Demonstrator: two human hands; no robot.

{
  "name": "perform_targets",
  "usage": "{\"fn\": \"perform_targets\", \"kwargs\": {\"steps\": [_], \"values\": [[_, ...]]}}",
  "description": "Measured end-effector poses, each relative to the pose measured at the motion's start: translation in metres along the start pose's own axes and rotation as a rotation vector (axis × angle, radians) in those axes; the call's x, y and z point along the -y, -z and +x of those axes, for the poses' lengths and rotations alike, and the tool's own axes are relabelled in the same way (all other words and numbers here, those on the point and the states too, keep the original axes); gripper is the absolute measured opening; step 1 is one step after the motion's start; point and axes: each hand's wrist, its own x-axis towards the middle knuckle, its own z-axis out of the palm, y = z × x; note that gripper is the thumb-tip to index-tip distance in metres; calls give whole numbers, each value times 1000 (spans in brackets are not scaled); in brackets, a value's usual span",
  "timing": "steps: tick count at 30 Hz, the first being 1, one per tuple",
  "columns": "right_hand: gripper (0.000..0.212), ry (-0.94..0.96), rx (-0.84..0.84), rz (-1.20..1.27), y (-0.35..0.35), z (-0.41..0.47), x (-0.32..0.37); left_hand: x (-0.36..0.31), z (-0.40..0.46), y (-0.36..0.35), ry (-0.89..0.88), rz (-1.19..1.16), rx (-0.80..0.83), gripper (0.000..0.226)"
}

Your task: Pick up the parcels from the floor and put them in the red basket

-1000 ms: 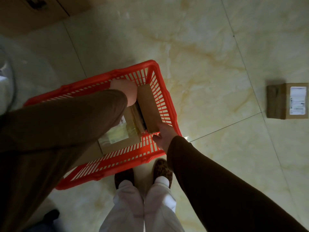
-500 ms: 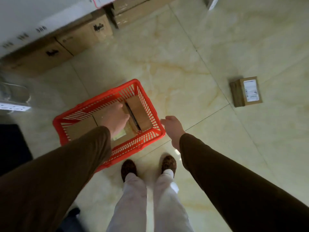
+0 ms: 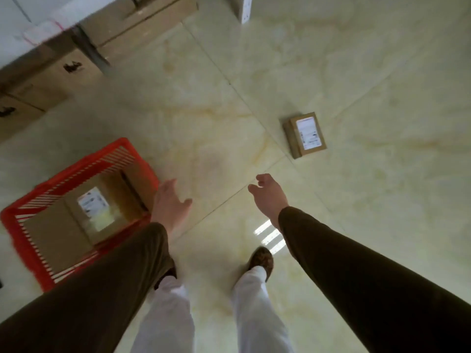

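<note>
Through the head camera, we are looking down at a glossy cream marble-tile floor (image 3: pixel 356 72). Our left hand (image 3: pixel 169 202) is hanging empty with fingers spread, just beside the right wall of the red slatted plastic basket (image 3: pixel 15 225). Our right hand (image 3: pixel 269 194) is also holding nothing, fingers loosely curled and apart, well clear of the basket.

Inside the basket, brown cardboard parcels are lying; the middle one, a labelled brown box (image 3: pixel 94 210), is showing a white sticker, though blur is hiding how many are packed in, perhaps three. One small brown cardboard parcel with a white shipping label (image 3: pixel 305 135) is sitting on the floor ahead and to our right, near a tile seam and well apart from both hands. Large stacked cardboard cartons (image 3: pixel 51 72) are lining the far left edge of the floor.

We are judging that the step in hand is going for that last parcel. To do it well, we are stepping toward it first rather than over-reaching, bending at the knees, then clasping its two long sides with both hands so it is travelling level to the basket.
</note>
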Motion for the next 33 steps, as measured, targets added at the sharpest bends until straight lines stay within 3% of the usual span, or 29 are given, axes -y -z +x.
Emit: {"fn": "perform_targets", "kwargs": {"steps": [6, 17, 28, 33], "values": [[45, -1, -83, -152, 83, 40, -11, -77, 1, -58, -21, -41, 50, 77], [46, 33, -88, -255, 154, 124, -8, -194, 45, -89, -8, -256, 88, 71], [52, 111, 19, -389, 261, 254, -36, -302, 100, -183, 93, -357, 118, 71], [62, 56, 54, -426, 278, 317, -52, -327, 137, -237, 161, -445, 145, 69]]}}
